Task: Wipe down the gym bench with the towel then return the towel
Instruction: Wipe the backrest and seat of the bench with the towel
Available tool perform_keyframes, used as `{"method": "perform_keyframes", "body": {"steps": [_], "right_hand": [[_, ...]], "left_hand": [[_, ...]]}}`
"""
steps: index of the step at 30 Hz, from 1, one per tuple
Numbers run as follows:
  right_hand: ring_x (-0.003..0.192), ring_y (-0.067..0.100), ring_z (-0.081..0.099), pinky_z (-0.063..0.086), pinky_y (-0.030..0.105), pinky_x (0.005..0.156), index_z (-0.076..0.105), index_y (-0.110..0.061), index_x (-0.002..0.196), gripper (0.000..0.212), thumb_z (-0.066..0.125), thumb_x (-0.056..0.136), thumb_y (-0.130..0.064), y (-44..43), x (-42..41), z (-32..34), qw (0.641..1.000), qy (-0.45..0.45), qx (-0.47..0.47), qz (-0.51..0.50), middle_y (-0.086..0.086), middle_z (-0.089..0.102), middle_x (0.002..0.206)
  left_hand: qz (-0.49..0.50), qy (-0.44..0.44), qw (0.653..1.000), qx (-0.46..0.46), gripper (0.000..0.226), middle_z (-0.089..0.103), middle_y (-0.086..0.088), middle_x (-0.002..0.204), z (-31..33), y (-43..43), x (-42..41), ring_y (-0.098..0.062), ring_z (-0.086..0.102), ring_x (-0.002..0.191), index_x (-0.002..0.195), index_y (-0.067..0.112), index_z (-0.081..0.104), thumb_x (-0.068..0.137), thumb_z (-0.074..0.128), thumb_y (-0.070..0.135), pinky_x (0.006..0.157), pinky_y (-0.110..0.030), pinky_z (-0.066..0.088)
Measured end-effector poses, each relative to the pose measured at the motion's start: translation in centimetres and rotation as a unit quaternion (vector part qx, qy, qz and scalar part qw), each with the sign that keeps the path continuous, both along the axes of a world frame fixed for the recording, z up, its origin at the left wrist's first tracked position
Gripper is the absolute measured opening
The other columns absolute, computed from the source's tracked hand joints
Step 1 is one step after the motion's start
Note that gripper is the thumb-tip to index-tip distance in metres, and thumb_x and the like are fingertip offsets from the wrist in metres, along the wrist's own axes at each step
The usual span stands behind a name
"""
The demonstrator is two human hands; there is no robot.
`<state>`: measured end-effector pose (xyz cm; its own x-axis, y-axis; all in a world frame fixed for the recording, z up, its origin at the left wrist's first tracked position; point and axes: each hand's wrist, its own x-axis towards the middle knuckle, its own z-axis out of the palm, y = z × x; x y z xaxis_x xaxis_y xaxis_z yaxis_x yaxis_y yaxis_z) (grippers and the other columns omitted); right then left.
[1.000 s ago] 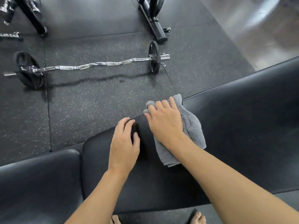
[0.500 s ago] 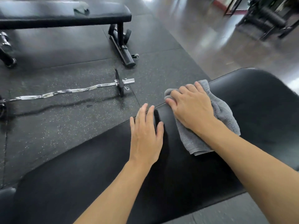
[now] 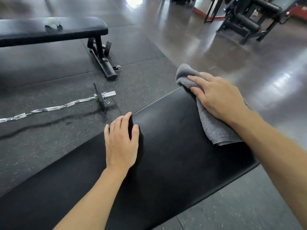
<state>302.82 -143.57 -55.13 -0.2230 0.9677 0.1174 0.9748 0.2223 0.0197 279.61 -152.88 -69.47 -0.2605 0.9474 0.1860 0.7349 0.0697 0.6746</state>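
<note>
A black padded gym bench (image 3: 166,146) runs from the lower left to the right in front of me. A grey towel (image 3: 214,128) lies on its far right end, with one corner bunched over the edge. My right hand (image 3: 217,95) presses flat on the towel, fingers spread over it. My left hand (image 3: 122,141) rests palm down on the pad's far edge, fingers apart and curled slightly over the rim, holding nothing.
A curl bar with a plate (image 3: 99,97) lies on the speckled rubber floor beyond the bench. A second flat bench (image 3: 79,29) with a grey cloth (image 3: 53,24) on it stands at the back left. A black machine (image 3: 249,19) stands at the back right.
My right hand has slid the towel along the pad to the bench's right end. My left hand has followed to the right along the far edge. The view has tilted up.
</note>
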Motion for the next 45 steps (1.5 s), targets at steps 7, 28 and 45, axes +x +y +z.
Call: {"method": "perform_keyframes", "body": {"steps": [7,28,45], "right_hand": [[0.142,0.034,0.042,0.036,0.049,0.114,0.047,-0.028,0.152,0.049,0.038,0.105,-0.038,-6.3,2.3,-2.0,0.997,-0.011,0.059,-0.044,-0.001,0.035,0.165],[0.151,0.049,0.026,0.018,0.072,0.116,0.052,-0.025,0.148,0.043,0.043,0.106,-0.029,-15.9,-0.8,-7.8,0.947,0.063,0.217,-0.229,0.002,0.038,0.164],[0.152,0.036,0.03,0.013,0.055,0.124,0.05,-0.016,0.148,0.044,0.036,0.108,-0.027,-17.6,-3.9,-9.4,0.993,-0.004,0.121,0.002,0.009,0.039,0.163]], "left_hand": [[-0.008,0.002,1.0,-0.007,0.052,0.058,-0.002,0.142,-0.2,-0.1,-0.1,-0.024,0.048,0.137,0.148,0.018,0.049,0.103,0.033,0.039,0.125,-0.053,0.022],[-0.042,-0.011,0.998,0.048,0.059,0.04,0.001,0.164,-0.6,-0.3,0.2,-0.017,0.033,0.154,0.155,0.019,0.045,0.1,0.037,0.04,0.129,-0.046,0.017],[-0.094,-0.005,0.995,0.027,0.056,0.02,0.003,0.173,-1.7,-7.8,1.2,-0.016,0.009,0.161,0.161,0.021,0.032,0.107,0.039,0.035,0.128,-0.041,-0.001]]}}
